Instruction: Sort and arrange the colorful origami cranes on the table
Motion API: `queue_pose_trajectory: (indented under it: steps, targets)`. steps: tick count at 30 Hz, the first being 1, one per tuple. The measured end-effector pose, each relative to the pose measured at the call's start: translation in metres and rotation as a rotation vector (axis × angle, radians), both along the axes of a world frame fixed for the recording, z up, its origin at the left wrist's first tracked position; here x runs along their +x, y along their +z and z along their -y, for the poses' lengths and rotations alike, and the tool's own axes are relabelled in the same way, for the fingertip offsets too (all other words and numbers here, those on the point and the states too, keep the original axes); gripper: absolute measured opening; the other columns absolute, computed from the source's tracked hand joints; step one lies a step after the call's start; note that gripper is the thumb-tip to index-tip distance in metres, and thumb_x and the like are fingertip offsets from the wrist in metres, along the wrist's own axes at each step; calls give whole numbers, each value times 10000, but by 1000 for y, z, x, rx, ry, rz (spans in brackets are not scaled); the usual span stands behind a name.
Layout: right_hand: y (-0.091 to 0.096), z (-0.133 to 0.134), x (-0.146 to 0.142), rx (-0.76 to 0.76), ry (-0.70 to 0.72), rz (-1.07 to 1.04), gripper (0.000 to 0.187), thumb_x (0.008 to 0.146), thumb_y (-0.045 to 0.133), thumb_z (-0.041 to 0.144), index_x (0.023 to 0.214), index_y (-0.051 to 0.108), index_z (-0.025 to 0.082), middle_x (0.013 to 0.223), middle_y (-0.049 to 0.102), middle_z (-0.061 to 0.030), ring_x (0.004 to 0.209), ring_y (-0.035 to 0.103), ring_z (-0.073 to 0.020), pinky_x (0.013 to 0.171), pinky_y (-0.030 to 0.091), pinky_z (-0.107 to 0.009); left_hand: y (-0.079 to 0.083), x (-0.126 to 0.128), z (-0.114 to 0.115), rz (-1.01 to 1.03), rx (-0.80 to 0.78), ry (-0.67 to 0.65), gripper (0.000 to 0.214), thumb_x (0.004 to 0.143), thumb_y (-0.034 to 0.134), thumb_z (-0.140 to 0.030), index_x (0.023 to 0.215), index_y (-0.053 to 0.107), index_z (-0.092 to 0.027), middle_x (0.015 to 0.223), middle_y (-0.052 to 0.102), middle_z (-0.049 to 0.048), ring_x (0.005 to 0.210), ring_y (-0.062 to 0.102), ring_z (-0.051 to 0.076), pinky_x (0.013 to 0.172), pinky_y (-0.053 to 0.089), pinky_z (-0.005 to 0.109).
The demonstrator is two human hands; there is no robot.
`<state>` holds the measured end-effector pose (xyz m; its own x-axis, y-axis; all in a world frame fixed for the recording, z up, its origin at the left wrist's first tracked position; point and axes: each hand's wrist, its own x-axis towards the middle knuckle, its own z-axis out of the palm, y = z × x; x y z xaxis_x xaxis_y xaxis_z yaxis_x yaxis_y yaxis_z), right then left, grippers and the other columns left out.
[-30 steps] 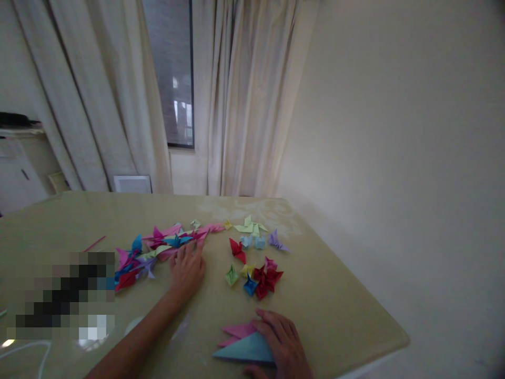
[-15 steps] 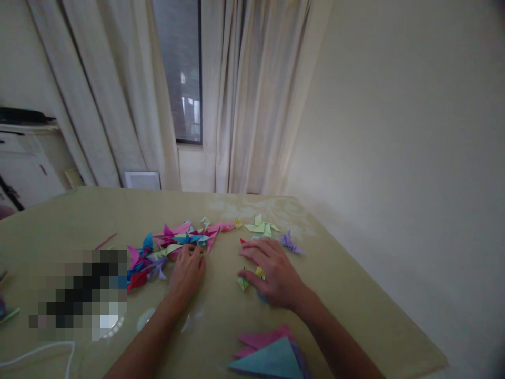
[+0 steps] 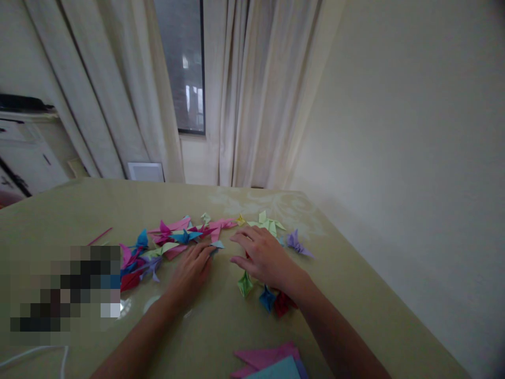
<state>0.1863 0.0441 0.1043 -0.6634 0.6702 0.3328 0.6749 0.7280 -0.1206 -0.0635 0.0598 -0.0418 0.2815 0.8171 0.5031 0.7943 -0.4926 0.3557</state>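
A long pile of folded paper [image 3: 184, 237] is spread on the table [image 3: 126, 208], and the left hand [image 3: 191, 270] is placed at its near edge. A small light blue piece [image 3: 217, 245] is touched by the left fingertips, just in front of the pile's right part; whether it is pinched or only pushed cannot be told. The right hand [image 3: 265, 258] is held to the right of the pile, thumb and fingers apart, and nothing is seen to be gripped by it. Also right of the pile, but nearer, a green piece [image 3: 245, 285], a dark blue piece [image 3: 267, 299] and some red paper [image 3: 284, 304], partly hidden, are grouped close together. A purple piece [image 3: 298, 243] is seen farther right of the pile. Such thin paper is best pinched softly at its thick middle, so points are not bent. Fingers are best lowered from above, so nearby pieces are not knocked.
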Motion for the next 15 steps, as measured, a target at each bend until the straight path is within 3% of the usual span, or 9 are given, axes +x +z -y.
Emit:
queue_pose_trajectory:
  steps: [3,9,11,15]
  targets:
    - [-2,2,-2,-80,30,41,458,991,769,340,1396,623,185,1348,680,-135,1225,649,-279,1036,518,-412,4,13,14,74,54,-165,355,1071,448,-294,1305,710,-240,1275,743,139,1212,698,261,1085,560,420]
    - [-3,8,-7,-132,62,154,186,1008,743,281,1150,684,176,1115,727,-75,1019,700,-241,831,535,-322,13,24,34,105,102,-237,364,1058,449,-273,1317,702,-239,1297,751,137,1215,709,248,1072,569,388]
    - [3,9,0,-125,35,145,205,1012,743,310,1155,679,179,1116,722,-72,981,697,-229,807,522,-312,20,15,30,111,154,-127,368,1047,462,-297,1336,683,-243,1295,741,133,1208,700,257,1077,560,409]
    - [21,10,29,-150,-46,79,202,994,752,283,1158,687,184,1099,736,-63,973,700,-227,802,499,-305,30,-14,12,32,169,411,409,1037,456,-338,1365,660,-203,1383,652,171,1282,609,356,1089,505,553]
